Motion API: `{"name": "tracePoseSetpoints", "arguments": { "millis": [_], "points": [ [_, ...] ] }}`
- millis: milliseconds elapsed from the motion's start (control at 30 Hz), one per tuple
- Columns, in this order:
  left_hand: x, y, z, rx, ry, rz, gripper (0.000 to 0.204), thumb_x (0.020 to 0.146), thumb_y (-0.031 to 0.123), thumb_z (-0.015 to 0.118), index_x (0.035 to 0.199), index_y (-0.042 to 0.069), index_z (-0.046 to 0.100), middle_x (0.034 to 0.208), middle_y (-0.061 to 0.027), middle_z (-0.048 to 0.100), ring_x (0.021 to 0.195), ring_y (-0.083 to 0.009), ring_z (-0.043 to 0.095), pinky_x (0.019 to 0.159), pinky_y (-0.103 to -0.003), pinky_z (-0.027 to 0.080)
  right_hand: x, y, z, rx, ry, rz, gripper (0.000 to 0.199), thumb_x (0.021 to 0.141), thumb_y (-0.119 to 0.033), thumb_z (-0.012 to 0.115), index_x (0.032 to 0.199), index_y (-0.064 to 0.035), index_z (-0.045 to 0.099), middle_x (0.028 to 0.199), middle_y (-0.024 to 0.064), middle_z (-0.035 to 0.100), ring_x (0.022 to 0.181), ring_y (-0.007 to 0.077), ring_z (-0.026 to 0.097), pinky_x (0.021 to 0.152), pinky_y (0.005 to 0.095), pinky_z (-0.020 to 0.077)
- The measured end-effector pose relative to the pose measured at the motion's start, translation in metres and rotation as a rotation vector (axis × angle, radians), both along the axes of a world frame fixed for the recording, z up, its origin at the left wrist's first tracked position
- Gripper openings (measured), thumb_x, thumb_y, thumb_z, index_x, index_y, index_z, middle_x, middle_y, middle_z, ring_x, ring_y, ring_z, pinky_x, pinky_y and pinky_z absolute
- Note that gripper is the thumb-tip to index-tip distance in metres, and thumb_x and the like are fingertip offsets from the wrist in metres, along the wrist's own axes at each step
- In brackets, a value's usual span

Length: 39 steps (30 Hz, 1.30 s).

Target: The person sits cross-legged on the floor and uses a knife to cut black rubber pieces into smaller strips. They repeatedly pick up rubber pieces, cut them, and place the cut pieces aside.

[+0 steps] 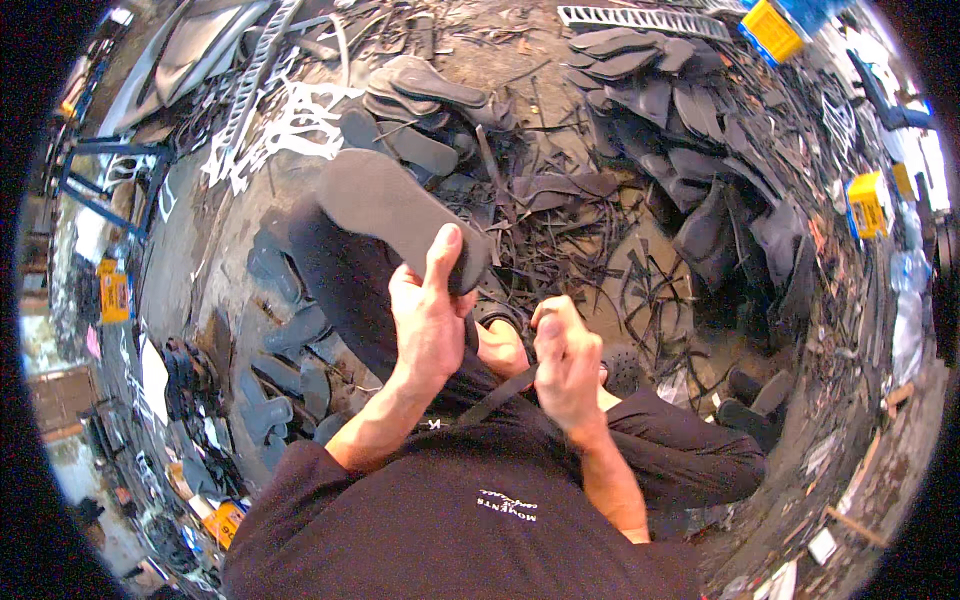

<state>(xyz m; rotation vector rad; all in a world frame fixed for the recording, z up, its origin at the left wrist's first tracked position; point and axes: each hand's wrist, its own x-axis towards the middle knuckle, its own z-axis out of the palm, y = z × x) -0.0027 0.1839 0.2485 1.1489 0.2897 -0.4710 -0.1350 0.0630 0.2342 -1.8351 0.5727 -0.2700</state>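
My left hand grips a dark grey shoe sole by one end, the thumb lying flat on its upper face. The sole's wide end points away to the upper left, above my left leg. Close to my body, my right hand is closed in a fist, apart from the sole. A narrow dark strip runs from that fist toward the lower left, across my dark clothing. Whether it is a trimming or a tool, I cannot tell.
Thin dark trimmings litter the floor ahead. A large heap of dark soles lies to the right, with a smaller pile of soles ahead. White cut-out scraps lie at the far left. At the right stands a yellow box.
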Motion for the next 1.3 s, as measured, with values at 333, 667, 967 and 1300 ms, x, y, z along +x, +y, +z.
{"name": "tracePoseSetpoints", "arguments": {
  "millis": [333,667,967,1300],
  "points": [
    [-0.023,0.006,0.031,-0.239,0.098,0.06,0.022,0.105,0.032,0.073,0.11,0.012,0.069,0.097,0.0031,0.07,0.079,-0.0045,0.064,0.06,-0.021,0.052,-0.036,0.028,-0.015,-0.125,-0.022,0.088,0.036,0.11,-0.042,0.056,0.113,-0.0064,0.061,0.082,0.0224,0.068,0.077,0.0461,0.07,0.066,0.0497,0.053],
    [-0.033,0.043,-0.005,-0.191,0.115,-0.053,0.025,0.106,0.032,0.069,0.115,0.009,0.069,0.107,-0.0011,0.075,0.096,-0.0127,0.073,0.081,-0.033,0.064,0.0,0.025,0.041,-0.158,0.177,0.176,0.044,0.11,-0.048,0.055,0.118,-0.0061,0.067,0.087,0.0257,0.072,0.084,0.0501,0.071,0.071,0.0525,0.0544],
    [-0.041,0.06,-0.022,-0.147,0.156,-0.117,0.023,0.102,0.021,0.076,0.118,0.005,0.07,0.109,-0.0023,0.076,0.093,-0.0116,0.072,0.08,-0.031,0.061,0.053,0.013,0.009,0.15,0.204,0.316,0.056,0.113,-0.054,0.046,0.102,-0.0011,0.06,0.074,0.0212,0.059,0.073,0.041,0.065,0.068,0.0505,0.0485],
    [-0.061,0.041,-0.048,0.596,-0.806,-0.335,0.071,0.075,0.008,0.092,0.132,0.004,0.05,0.122,-0.0104,0.053,0.108,-0.0262,0.059,0.094,-0.041,0.051,0.042,-0.016,-0.009,0.691,-0.185,-0.389,0.038,0.103,-0.026,0.074,0.129,-0.0022,0.06,0.07,0.0014,0.057,0.047,0.0108,0.047,0.046,0.0294,0.0399]
  ]
}}
